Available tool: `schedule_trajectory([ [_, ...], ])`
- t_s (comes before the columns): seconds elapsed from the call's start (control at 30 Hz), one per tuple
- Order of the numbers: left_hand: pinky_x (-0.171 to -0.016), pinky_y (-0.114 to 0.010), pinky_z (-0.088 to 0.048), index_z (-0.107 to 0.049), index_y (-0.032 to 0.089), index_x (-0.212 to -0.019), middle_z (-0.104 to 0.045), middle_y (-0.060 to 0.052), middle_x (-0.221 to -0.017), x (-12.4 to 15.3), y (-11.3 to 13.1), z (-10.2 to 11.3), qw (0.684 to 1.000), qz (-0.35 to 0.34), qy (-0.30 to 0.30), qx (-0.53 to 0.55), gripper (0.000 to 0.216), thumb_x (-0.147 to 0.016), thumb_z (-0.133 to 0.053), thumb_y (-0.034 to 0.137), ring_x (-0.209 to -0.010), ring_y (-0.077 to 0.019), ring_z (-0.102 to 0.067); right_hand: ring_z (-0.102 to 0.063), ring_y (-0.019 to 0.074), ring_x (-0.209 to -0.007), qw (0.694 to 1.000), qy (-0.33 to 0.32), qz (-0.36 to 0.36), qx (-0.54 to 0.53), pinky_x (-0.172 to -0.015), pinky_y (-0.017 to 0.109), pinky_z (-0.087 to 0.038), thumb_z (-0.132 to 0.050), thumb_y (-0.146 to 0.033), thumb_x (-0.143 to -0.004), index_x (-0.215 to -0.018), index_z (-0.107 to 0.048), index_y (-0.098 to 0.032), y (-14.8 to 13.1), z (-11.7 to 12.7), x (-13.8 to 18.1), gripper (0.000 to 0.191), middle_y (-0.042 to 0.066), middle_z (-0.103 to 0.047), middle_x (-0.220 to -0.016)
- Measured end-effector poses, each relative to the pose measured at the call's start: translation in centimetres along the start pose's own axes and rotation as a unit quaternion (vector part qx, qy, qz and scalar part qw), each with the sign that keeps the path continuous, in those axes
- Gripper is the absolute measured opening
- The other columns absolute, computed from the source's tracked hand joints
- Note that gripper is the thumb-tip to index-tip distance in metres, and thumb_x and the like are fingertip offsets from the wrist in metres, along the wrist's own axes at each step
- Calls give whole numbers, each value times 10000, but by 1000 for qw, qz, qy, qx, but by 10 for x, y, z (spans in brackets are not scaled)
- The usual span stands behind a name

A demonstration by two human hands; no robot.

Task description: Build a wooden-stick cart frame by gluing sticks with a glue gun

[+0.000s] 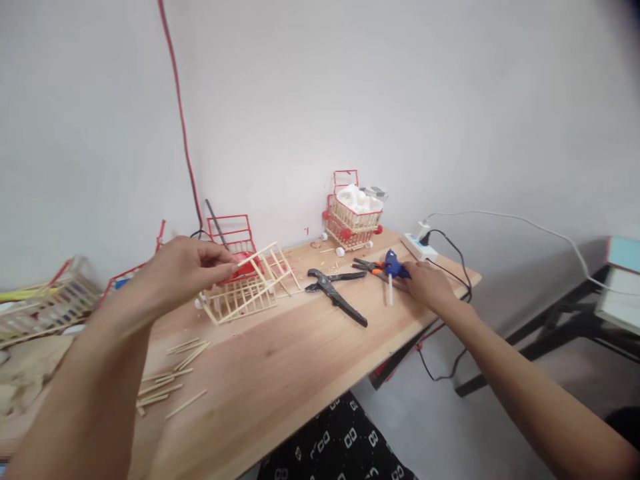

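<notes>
I see my left hand (187, 267) pinching a pale stick frame (257, 254) between thumb and fingers, held above the left half of the surface (280, 353), toward its far edge. My right grip is closed around the handle of the blue glue gun (393, 263), near the right edge. I judge the work partway: the frame has rails and crossbars joined but looks open and bare, while a wheeled cart (353, 217) by the far edge looks complete. Loose sticks (160, 387) lie unused toward the near left corner.
</notes>
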State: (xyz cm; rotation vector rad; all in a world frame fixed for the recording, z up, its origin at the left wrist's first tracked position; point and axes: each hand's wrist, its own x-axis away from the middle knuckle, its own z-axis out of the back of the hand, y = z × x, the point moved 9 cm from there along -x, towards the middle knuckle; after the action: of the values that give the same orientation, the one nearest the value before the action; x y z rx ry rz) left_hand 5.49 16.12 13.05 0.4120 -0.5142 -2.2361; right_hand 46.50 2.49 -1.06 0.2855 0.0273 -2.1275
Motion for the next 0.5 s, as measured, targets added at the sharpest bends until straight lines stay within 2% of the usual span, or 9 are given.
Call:
schedule_trajectory([
  [0.17, -530, -207, -369, -683, 179, -682, -641, 11, -591, 5, 8, 0, 1000, -28, 5, 2, 197, -732, -542, 308, -558, -109, -539, -641, 261, -827, 994, -86, -6, -62, -645, 301, -395, -520, -273, -849, -1085, -590, -137, 6, -16, -20, 282, 145, -682, -918],
  [0.23, -520, -205, -361, -686, 181, -681, -628, 16, -572, 6, 11, 2, 999, -34, 12, 0, 204, -733, -530, 303, -551, -106, -531, -644, 259, -796, 993, -90, -14, -77, -628, 295, -400, -539, -285, -825, -1076, -589, -131, 7, -17, -22, 299, 144, -686, -889],
  [0.3, -515, -211, -357, -694, 179, -691, -628, 14, -576, 8, 14, 6, 999, -37, 21, -2, 206, -728, -529, 298, -557, -108, -529, -644, 271, -790, 994, -50, -26, -94, -621, 305, -409, -520, -328, -834, -1094, -579, -123, 8, -8, -20, 337, 154, -682, -886],
  [0.43, -543, -230, -361, -707, 177, -695, -641, 9, -595, 14, 21, 15, 997, -40, 54, -30, 206, -721, -535, 288, -574, -114, -541, -640, 288, -793, 979, 113, -40, -162, -634, 336, -434, -422, -366, -880, -1072, -599, -134, 10, 37, 0, 349, 152, -665, -859],
  [0.5, -563, -237, -358, -707, 176, -680, -639, 10, -589, 18, 25, 19, 995, -42, 73, -49, 207, -720, -535, 284, -573, -111, -541, -635, 281, -740, 968, 129, -36, -214, -604, 338, -442, -433, -438, -877, -998, -630, -146, 1, 55, 17, 372, 133, -656, -802],
])
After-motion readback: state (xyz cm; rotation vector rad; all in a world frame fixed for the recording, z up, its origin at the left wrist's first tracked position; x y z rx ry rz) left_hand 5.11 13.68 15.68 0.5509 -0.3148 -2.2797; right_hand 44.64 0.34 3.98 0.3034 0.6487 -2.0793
